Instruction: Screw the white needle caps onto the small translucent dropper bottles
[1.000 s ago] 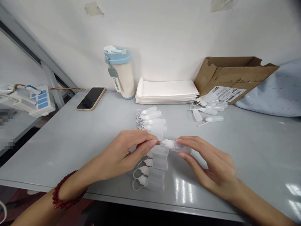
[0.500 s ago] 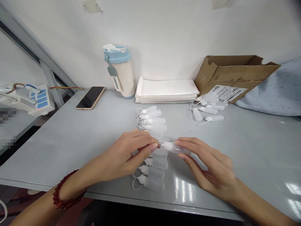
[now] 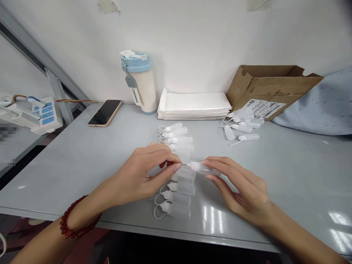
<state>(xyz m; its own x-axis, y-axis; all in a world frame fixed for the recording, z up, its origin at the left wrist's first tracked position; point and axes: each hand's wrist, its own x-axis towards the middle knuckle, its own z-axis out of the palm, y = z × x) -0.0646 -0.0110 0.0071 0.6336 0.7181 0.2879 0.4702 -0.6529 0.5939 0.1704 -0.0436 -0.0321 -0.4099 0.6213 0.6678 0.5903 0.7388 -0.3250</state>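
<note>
My right hand point(image 3: 239, 187) holds a small translucent squeeze bottle point(image 3: 210, 169) on its side, thumb below and fingers above. The bottle's white cap point(image 3: 194, 167) points left and carries a thin needle tip point(image 3: 185, 164). My left hand point(image 3: 151, 172) is closed in a pinch at the far end of that needle; what lies between its fingertips is hidden. Under and around the hands runs a column of similar bottles point(image 3: 178, 211), lying with their caps to the left and thin loop straps on them. My left hand partly covers this column.
Several loose needle-tip bottles point(image 3: 249, 137) lie before an open cardboard box point(image 3: 275, 86) at the back right. A stack of white padded envelopes point(image 3: 195, 106), a tumbler point(image 3: 144, 88) and a phone point(image 3: 106, 113) line the back. A white device with blue keys point(image 3: 46, 115) is at left.
My left fingertips have moved slightly left, away from the bottle's cap, and more of the needle shows. My right hand still holds the bottle. The view has shifted a little.
</note>
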